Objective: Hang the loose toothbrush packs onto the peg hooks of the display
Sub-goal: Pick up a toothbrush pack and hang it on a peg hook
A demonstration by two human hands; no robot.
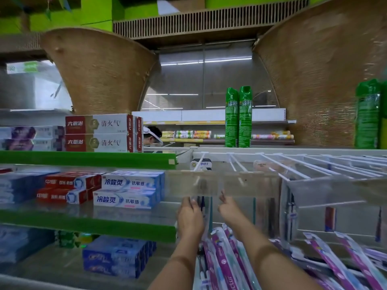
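Observation:
A row of white peg hooks [293,164] juts toward me from the display's top rail, with clear price-tag flaps [206,187] at their tips. My left hand [190,216] pinches the upper edge of a clear toothbrush pack [206,208] just under the leftmost flap. My right hand [229,208] holds the same pack's other side, fingers curled up at the flap. Several loose purple-and-white toothbrush packs [222,258] lie in a heap below my arms. A few packs [291,216] hang on hooks to the right.
Toothpaste boxes [129,189] fill the green-edged shelves [88,160] on the left. Green spray cans [238,117] stand on top of the display. More loose packs [345,262] lie at the lower right. A person with a white visor [152,136] is behind the shelf.

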